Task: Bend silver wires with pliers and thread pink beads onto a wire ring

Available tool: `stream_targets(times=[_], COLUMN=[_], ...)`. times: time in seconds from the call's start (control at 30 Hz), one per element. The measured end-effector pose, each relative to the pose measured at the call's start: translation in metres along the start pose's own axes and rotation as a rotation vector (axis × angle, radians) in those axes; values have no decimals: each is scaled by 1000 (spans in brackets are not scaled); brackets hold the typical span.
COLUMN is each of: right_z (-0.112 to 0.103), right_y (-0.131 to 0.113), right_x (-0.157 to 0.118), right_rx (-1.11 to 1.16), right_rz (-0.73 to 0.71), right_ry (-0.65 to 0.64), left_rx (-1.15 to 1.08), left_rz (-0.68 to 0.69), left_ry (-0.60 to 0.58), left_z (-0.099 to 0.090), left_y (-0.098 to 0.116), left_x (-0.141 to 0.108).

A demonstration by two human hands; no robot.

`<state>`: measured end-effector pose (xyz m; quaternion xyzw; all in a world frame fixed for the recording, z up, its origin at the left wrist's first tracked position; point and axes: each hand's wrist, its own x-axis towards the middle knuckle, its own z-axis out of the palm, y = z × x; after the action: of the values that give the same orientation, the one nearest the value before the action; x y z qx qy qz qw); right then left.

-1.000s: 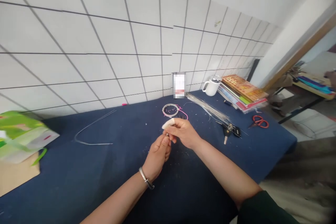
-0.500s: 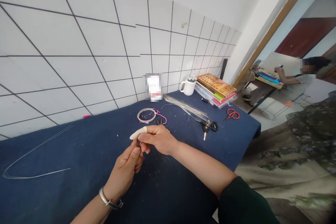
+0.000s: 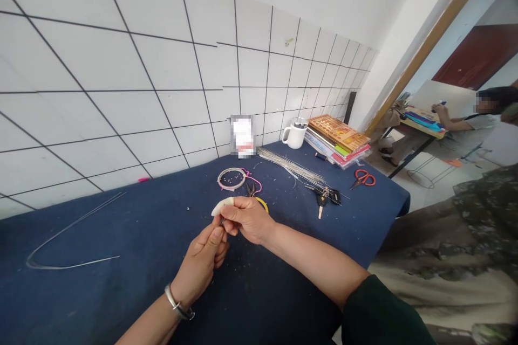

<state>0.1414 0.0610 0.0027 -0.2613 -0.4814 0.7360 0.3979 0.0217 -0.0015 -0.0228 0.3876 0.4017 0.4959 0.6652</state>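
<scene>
My left hand [image 3: 204, 250] is closed in a pinch, thumb against the fingers, and wears a silver bangle [image 3: 176, 302] at the wrist. Right above it, my right hand [image 3: 246, 218] is also pinched shut, and the two hands touch or nearly touch at the fingertips. A white finger cot [image 3: 222, 205] covers the right index finger. Between the fingertips shows a tiny thin bit of something, too small to name. Just behind the right hand lie pliers [image 3: 251, 189] with dark jaws and a yellow handle, partly hidden. A round ring-shaped tray [image 3: 219, 179] with small beads sits beyond.
A bundle of thin wires [image 3: 291, 166], keys [image 3: 322, 202], red-handled scissors [image 3: 363, 178], a white mug [image 3: 294, 136] and stacked books [image 3: 339, 135] are on the blue-covered table [image 3: 133, 232]. Bent wire [image 3: 73, 267] lies at left. Another person [image 3: 465, 124] sits at a far table.
The view has swung slightly left, so everything appears further right. Both hands keep their pinched hold, and more of the yellow handle now shows behind the right hand.
</scene>
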Motion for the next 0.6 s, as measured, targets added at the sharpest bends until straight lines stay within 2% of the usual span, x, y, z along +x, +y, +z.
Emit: stream_targets(times=[0.17,0.27,0.33,0.4,0.53,0.6], right_z=[0,-1,-5,-14,-36,-40], right_y=[3,1,-1,-3,0,5], right_x=[0,1,4,9,19,22], right_rx=[8,23,53,66,-43,-51], right_rz=[3,2,-4,-29,-62,-46], right_ry=[6,-39,-20,77,356,355], left_rx=[-6,-23,-90,-215,-476,-568], left_rz=[-10,0,1,2,80,153], left_ry=[23,75,122,182,302,326], left_z=[3,5,2,-5,-31,-45], left_y=[-2,-1,3,9,26,35], left_x=[0,0,2,6,16,21])
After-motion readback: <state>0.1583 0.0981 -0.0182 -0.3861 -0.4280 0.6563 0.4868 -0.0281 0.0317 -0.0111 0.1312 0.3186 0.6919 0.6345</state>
